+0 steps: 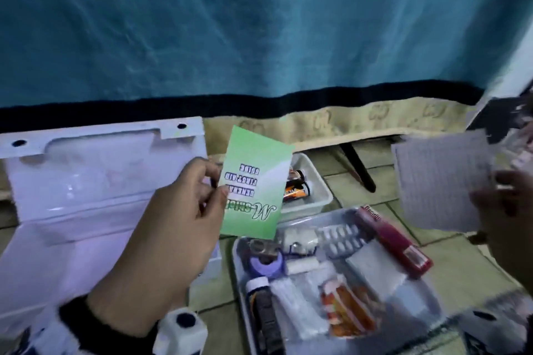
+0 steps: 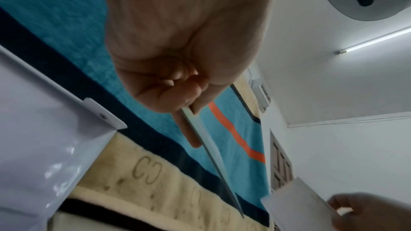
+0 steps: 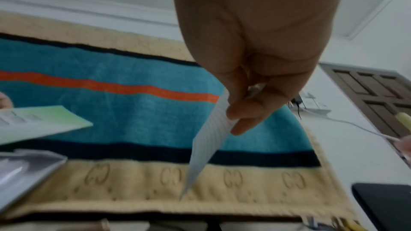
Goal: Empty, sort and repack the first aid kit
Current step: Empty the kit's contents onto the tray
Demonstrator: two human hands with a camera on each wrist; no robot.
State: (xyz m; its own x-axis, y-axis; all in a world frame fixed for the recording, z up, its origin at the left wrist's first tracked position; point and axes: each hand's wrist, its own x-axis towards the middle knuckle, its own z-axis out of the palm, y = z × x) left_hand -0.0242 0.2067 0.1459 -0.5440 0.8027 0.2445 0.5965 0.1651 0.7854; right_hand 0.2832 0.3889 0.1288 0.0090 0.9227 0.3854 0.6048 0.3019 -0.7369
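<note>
My left hand (image 1: 184,204) pinches a green first aid guide card (image 1: 255,181) upright between thumb and fingers, above the tray; the left wrist view shows the card (image 2: 211,148) edge-on. The right hand (image 1: 507,210) grips a white lined sheet (image 1: 441,179) at the right edge; the right wrist view shows this sheet (image 3: 206,147) held between thumb and fingers. The white first aid case (image 1: 72,196) lies open on the left. A grey tray (image 1: 415,297) below holds pill blisters, bottles, a roll of tape, gauze and a red box (image 1: 395,242).
A small white tub (image 1: 314,181) with dark bottles sits behind the tray on the tiled floor. A teal, orange and cream blanket (image 1: 230,37) hangs behind. A dark stand leg (image 1: 360,167) rests on the floor. A black object (image 3: 387,205) lies at the right.
</note>
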